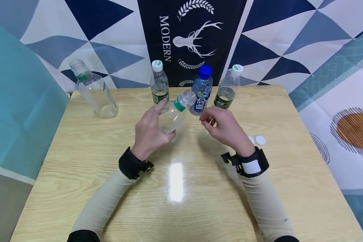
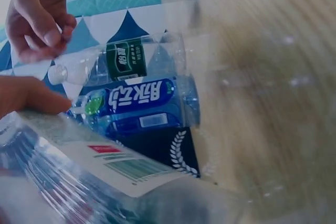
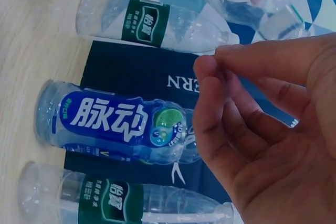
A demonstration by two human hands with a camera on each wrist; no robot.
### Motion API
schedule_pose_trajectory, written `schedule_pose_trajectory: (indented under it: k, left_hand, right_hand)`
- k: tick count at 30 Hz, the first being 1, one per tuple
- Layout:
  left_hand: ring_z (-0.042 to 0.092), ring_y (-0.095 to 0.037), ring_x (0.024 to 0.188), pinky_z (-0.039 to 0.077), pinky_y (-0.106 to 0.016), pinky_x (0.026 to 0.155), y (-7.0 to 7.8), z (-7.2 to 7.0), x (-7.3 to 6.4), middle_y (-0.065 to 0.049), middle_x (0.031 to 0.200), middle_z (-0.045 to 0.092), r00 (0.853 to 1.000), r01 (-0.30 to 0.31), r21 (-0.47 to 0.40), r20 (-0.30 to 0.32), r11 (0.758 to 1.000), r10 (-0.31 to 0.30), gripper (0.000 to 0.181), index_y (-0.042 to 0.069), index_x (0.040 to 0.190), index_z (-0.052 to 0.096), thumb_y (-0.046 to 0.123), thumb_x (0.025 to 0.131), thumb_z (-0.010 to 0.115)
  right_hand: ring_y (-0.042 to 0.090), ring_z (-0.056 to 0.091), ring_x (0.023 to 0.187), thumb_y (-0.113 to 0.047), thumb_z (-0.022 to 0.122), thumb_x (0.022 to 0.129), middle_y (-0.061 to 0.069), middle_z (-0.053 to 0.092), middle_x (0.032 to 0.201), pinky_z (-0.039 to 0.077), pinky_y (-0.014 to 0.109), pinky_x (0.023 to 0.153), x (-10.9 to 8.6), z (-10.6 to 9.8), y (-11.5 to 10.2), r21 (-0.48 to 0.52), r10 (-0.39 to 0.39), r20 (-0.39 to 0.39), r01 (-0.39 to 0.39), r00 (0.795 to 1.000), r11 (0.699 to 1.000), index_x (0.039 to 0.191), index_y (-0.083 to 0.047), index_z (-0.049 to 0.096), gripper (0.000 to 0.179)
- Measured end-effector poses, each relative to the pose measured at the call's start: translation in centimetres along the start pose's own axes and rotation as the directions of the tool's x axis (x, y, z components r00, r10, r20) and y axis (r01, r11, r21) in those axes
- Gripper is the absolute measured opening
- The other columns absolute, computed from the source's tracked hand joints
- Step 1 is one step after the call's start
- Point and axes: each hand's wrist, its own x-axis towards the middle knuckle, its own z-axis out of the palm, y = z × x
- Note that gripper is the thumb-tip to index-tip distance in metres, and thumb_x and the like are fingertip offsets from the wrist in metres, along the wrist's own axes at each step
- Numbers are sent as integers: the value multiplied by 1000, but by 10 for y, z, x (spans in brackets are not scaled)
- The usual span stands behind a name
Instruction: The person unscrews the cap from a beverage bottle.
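Note:
My left hand point(image 1: 151, 131) grips a clear plastic bottle point(image 1: 173, 116), its neck tilted up to the right, with a green band below the clear top. In the left wrist view its white label with a barcode point(image 2: 139, 169) faces the camera. To the right, my right hand point(image 1: 219, 126) hovers over the table with fingers curled and thumb and fingertips together; the right wrist view shows nothing between them. Just behind the hands stand a blue-capped drink bottle point(image 1: 202, 89) and a white-capped water bottle point(image 1: 227, 89) with a green label.
Another white-capped water bottle point(image 1: 159, 82) stands behind my left hand. A clear bottle with a green neck band point(image 1: 98, 92) stands at the back left. Two white discs like caps, one a white cap point(image 1: 260, 140), lie beside my right wrist. Patterned cloth rises behind the table point(image 1: 199, 201).

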Motion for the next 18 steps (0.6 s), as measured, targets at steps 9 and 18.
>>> schedule_pose_trajectory:
  k: [9,18]
  left_hand:
    - [52,-24,109,46,-40,85,-26,-1,-8,-11,131,49,942,157,-249,-252,956,-221,107,10,143,25,28,58,87]
    - [39,-17,125,28,-37,102,-47,-12,15,-15,140,39,853,230,-267,-408,936,-326,98,-4,140,24,10,64,83]
  right_hand:
    - [6,51,67,-1,65,80,-7,57,80,45,24,59,-9,-7,0,2,-20,-29,20,999,1000,83,-12,64,12]
    - [6,51,68,-1,65,80,-7,58,80,48,29,59,-5,-5,0,47,-37,-8,37,999,998,84,-12,64,12]
